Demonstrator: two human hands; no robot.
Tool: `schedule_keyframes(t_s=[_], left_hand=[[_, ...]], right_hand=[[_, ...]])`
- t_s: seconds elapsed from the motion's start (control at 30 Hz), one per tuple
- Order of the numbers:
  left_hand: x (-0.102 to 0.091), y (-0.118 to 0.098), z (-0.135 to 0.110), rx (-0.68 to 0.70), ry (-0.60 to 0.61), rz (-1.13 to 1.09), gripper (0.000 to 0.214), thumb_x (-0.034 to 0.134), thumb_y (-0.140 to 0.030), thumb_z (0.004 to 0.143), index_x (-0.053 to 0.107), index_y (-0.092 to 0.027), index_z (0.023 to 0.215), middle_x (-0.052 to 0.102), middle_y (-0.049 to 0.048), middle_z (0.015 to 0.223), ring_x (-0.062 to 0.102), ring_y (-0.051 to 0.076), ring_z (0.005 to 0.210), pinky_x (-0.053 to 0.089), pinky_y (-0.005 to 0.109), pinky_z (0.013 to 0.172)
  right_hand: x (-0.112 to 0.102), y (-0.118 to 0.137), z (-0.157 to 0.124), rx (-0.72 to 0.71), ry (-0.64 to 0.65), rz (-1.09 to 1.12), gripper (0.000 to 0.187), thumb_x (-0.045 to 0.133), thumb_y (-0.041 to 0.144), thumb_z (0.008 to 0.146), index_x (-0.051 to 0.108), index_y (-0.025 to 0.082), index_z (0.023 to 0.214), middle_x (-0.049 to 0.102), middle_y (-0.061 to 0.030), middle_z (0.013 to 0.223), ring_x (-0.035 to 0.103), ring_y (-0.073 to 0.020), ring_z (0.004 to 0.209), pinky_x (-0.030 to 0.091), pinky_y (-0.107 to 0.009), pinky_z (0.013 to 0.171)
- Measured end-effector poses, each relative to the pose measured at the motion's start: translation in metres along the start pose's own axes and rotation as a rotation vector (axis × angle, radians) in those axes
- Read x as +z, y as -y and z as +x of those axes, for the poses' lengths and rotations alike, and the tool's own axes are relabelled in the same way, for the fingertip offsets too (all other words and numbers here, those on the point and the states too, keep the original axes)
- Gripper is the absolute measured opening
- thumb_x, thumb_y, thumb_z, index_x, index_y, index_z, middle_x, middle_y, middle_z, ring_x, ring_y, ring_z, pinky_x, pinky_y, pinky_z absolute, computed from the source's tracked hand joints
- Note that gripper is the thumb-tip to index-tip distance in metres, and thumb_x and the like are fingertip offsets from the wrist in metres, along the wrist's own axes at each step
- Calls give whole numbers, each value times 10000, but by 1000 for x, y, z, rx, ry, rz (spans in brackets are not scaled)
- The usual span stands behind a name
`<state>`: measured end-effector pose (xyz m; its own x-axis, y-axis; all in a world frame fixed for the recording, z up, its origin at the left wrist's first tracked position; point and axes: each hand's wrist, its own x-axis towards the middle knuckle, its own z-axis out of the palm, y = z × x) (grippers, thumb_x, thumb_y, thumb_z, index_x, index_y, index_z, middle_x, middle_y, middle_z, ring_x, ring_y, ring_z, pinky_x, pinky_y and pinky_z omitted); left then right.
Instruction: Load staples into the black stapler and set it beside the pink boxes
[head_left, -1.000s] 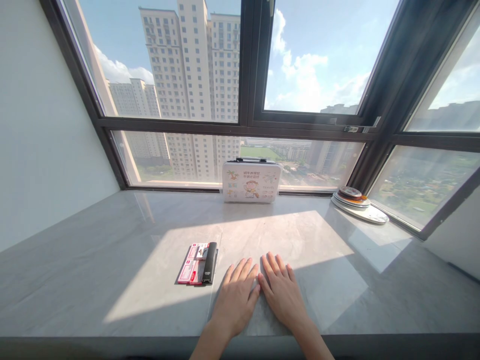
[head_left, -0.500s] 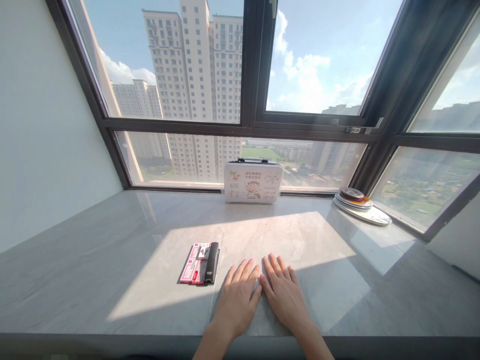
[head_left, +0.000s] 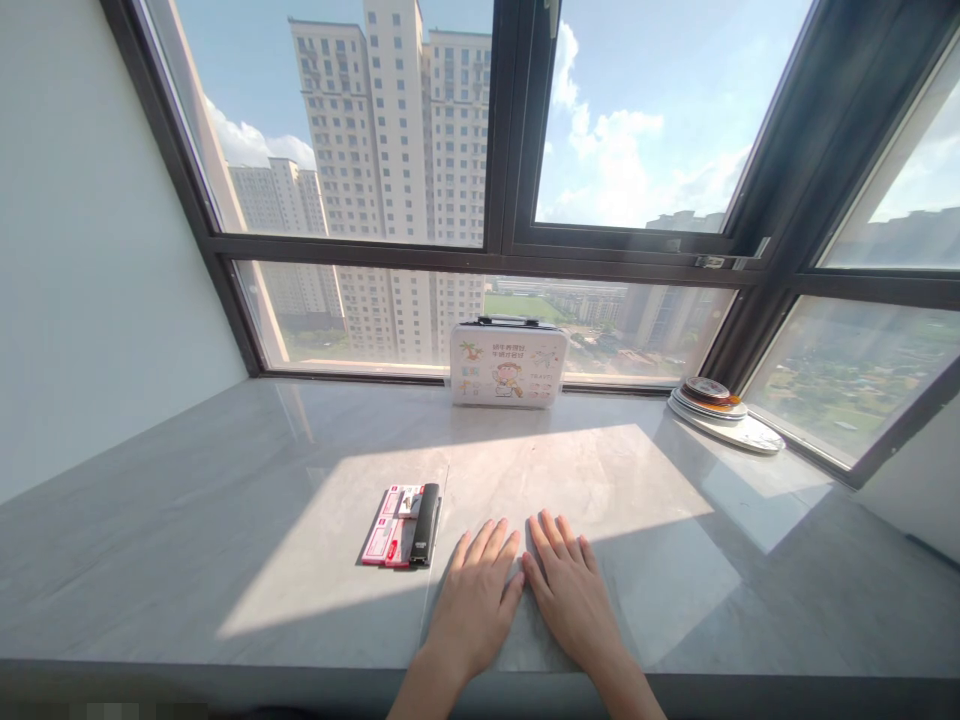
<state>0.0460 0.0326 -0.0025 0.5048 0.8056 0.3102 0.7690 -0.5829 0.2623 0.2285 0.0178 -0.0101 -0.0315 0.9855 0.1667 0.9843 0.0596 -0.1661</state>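
Note:
My left hand (head_left: pixel 477 598) lies palm down on the grey marbled counter (head_left: pixel 285 600), fingers stretched forward and nothing in it. Close beside it, my right hand (head_left: pixel 568 590) rests flat in the same way, its thumb close to the left thumb. To the left of my left hand, and apart from it, is a black stapler (head_left: pixel 424 526). Red-and-white packets (head_left: pixel 383 537) lie along the stapler's left side, with a small white box (head_left: pixel 409 502) at their upper end.
A white case (head_left: pixel 509 368) with cartoon prints and a dark handle stands upright against the window. Stacked plates or round mats (head_left: pixel 709 398) sit in the right corner by the dark window frame (head_left: pixel 757 300). The counter's front edge (head_left: pixel 225 664) runs below my wrists.
The view has shifted very slightly. Both hands and the things on the counter keep their places.

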Motion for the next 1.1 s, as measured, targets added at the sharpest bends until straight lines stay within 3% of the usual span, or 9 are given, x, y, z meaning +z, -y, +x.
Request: schedule_keyframes(t_s=[1.1], left_hand=[[4,-1,-11,-6,-20,30,505,330,-447,1082,350,-348,1577,352,-1,1659,299,229,1538,291,511,1258]], right_hand=[[-4,6,-12,2,-18,-7,603,218,527,1057,331,317,1611,220,-8,1700,177,-273,1573,194,-517,1233]])
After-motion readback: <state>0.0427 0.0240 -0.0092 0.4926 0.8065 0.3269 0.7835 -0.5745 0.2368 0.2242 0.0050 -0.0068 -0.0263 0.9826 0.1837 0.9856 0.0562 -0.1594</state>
